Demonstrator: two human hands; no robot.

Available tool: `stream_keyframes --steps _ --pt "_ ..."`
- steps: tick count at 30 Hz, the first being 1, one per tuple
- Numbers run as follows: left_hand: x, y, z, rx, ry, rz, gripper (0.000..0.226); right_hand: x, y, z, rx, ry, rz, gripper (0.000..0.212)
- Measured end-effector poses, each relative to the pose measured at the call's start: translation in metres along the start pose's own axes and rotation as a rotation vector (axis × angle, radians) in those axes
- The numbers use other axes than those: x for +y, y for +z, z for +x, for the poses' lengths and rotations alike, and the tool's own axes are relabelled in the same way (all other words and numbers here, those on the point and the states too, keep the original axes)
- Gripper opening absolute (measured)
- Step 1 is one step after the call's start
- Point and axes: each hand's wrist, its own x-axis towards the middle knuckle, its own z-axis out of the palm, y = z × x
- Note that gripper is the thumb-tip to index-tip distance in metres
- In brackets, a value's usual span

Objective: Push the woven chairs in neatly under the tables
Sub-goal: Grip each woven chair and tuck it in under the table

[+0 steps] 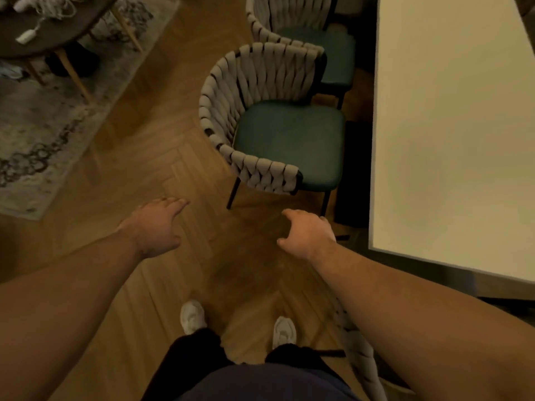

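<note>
Right, I am looking down over both arms, which are reaching forward above the herringbone floor (188,175). The left hand (156,227) is hanging palm down with its fingers straight and relaxed, holding nothing. The right hand (309,233) is also holding nothing, its fingers drooping in a loose curl. Neither hand is touching anything. The nearest woven chair (260,120) is standing just ahead of the right hand's fingertips, apart from them, and ahead and to the right of the left hand. Its curved woven back is bulging towards the left-hand side and its dark green seat is opening towards the white table (451,125). That table is running along the outer side of the right hand, its long edge stretching away from me. The seat's front edge is lying close beside the table edge; whether it is passing under the top I cannot tell. A second woven chair (289,21) is standing beyond the first, facing the same way. Part of another woven back (357,354) is showing beneath the right forearm. Far out past the left hand, a patterned rug (43,125) is lying under a dark round table (58,33).
</note>
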Motion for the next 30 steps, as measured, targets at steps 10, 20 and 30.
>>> stream_keyframes --steps 10,20,30 --pt "-0.093 -0.095 0.201 -0.019 0.319 0.09 0.104 -0.075 -0.025 0.131 0.071 0.288 0.168 0.083" --pt "-0.146 -0.186 0.354 -0.162 0.496 0.366 0.1 -0.14 -0.052 0.197 0.047 0.433 0.337 0.085" --pt "-0.169 -0.251 0.494 -0.193 0.568 0.482 0.1 -0.149 -0.117 0.32 -0.015 0.423 0.293 0.089"
